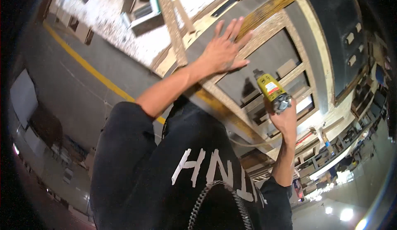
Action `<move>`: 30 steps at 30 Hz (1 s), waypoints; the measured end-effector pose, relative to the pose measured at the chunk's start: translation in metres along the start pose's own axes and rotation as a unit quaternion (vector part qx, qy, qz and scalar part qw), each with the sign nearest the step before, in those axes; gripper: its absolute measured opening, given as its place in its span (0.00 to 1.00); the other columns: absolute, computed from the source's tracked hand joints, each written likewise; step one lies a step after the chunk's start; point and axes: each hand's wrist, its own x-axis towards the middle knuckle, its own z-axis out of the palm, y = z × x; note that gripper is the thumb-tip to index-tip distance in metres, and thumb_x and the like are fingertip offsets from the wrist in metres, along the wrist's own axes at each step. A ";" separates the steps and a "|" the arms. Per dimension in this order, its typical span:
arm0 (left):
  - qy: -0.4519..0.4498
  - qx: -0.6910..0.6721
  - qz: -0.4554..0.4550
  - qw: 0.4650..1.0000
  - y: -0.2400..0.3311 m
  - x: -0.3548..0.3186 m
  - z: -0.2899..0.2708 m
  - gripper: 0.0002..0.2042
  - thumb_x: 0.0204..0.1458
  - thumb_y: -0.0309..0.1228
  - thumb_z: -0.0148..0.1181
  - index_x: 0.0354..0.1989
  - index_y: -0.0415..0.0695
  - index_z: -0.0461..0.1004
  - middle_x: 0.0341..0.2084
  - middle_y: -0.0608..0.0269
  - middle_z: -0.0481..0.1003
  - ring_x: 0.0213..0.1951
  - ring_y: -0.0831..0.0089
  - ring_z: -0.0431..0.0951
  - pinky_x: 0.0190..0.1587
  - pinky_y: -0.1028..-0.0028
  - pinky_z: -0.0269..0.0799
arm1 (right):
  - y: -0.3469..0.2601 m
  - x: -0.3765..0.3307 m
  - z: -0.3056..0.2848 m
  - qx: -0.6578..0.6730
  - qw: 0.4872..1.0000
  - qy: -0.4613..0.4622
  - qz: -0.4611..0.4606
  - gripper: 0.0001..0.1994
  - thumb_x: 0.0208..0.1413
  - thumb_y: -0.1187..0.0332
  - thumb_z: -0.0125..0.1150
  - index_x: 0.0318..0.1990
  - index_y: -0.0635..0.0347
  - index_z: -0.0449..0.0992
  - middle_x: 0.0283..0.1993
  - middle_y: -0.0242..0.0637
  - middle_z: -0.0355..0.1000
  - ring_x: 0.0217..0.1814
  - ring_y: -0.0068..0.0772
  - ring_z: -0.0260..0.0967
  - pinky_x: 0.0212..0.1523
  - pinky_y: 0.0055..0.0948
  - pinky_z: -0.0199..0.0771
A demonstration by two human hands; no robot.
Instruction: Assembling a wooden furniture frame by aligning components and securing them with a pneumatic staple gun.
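Note:
My left hand (225, 50) lies with its fingers spread on a chipboard frame (298, 46), beside a dark-grained wooden strip (269, 11). Nothing is held in it. My right hand (285, 120) grips a yellow-green nail gun (268, 83), which looks air-driven. The gun is over the frame's opening, its dark nose pointing toward my left hand with a gap between them. Crosspieces (293, 75) divide the inside of the frame. Whether the nose touches anything I cannot tell.
At upper left, a white, debris-strewn surface (111, 23) carries a small box-like piece (142, 13) and a long chipboard strip (169, 23). A dark panel (337, 31) with small wood blocks lies at right. A yellow line (89, 69) marks the grey floor. A pale hose (256, 144) curves below the frame.

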 end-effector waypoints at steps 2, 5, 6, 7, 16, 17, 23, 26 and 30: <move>0.032 0.009 0.041 0.999 -0.003 0.004 0.008 0.41 0.57 0.65 0.41 0.74 0.53 0.48 0.70 0.30 0.41 0.70 0.43 0.48 0.69 0.48 0.41 | 0.004 -0.019 0.033 0.009 0.998 -0.047 -0.038 0.18 0.41 0.73 0.65 0.44 0.65 0.78 0.29 0.49 0.77 0.30 0.38 0.79 0.35 0.32 0.75; 0.038 0.062 0.066 0.995 -0.008 0.004 0.007 0.39 0.58 0.65 0.41 0.73 0.56 0.50 0.69 0.27 0.44 0.69 0.41 0.49 0.68 0.50 0.46 | 0.000 -0.032 0.078 -0.025 0.996 -0.063 -0.061 0.18 0.41 0.70 0.67 0.44 0.63 0.78 0.31 0.51 0.77 0.32 0.48 0.78 0.37 0.37 0.76; 0.060 0.053 0.075 0.994 -0.012 0.003 0.013 0.36 0.58 0.63 0.42 0.73 0.59 0.52 0.69 0.29 0.45 0.70 0.42 0.50 0.68 0.51 0.49 | -0.007 -0.035 0.090 -0.014 0.996 -0.064 -0.053 0.18 0.42 0.68 0.68 0.43 0.62 0.78 0.31 0.51 0.77 0.32 0.51 0.77 0.37 0.38 0.76; 0.057 0.058 0.081 0.993 -0.015 0.002 0.010 0.36 0.59 0.63 0.41 0.73 0.60 0.52 0.69 0.29 0.45 0.69 0.41 0.51 0.68 0.51 0.50 | -0.015 -0.036 0.098 -0.037 0.996 -0.057 -0.050 0.17 0.43 0.66 0.69 0.41 0.63 0.78 0.31 0.52 0.77 0.33 0.55 0.76 0.35 0.40 0.75; 0.073 0.030 0.080 0.994 -0.018 -0.012 0.011 0.34 0.59 0.61 0.44 0.71 0.60 0.56 0.69 0.30 0.45 0.68 0.40 0.53 0.69 0.53 0.50 | -0.021 -0.026 0.121 -0.074 0.994 -0.016 -0.076 0.18 0.42 0.68 0.70 0.43 0.62 0.78 0.29 0.54 0.76 0.34 0.55 0.77 0.36 0.41 0.75; 0.073 0.023 0.079 0.994 -0.017 -0.012 0.011 0.34 0.58 0.60 0.45 0.71 0.60 0.57 0.69 0.30 0.45 0.68 0.40 0.53 0.69 0.54 0.50 | -0.024 -0.026 0.121 -0.075 0.995 -0.019 -0.067 0.18 0.42 0.69 0.70 0.43 0.62 0.78 0.29 0.54 0.76 0.34 0.55 0.77 0.36 0.41 0.75; 0.057 0.006 0.076 0.996 -0.017 -0.010 0.009 0.33 0.59 0.58 0.46 0.71 0.60 0.56 0.70 0.30 0.44 0.69 0.41 0.53 0.70 0.54 0.50 | -0.030 -0.025 0.124 -0.150 0.985 -0.020 -0.077 0.18 0.41 0.72 0.69 0.43 0.63 0.79 0.29 0.55 0.76 0.35 0.55 0.77 0.36 0.40 0.75; 0.030 0.017 0.069 0.997 -0.018 -0.008 0.006 0.33 0.59 0.58 0.46 0.72 0.60 0.55 0.71 0.32 0.42 0.70 0.42 0.51 0.71 0.55 0.49 | -0.028 -0.023 0.124 -0.112 0.991 -0.010 -0.072 0.18 0.41 0.71 0.69 0.42 0.66 0.78 0.29 0.55 0.76 0.34 0.55 0.77 0.36 0.40 0.75; 0.043 0.021 0.066 0.997 -0.017 -0.004 0.015 0.34 0.59 0.58 0.45 0.72 0.60 0.54 0.71 0.32 0.40 0.70 0.41 0.50 0.71 0.56 0.48 | -0.032 -0.021 0.123 -0.150 0.987 -0.034 -0.051 0.18 0.41 0.71 0.69 0.42 0.69 0.78 0.29 0.57 0.75 0.34 0.55 0.77 0.36 0.41 0.75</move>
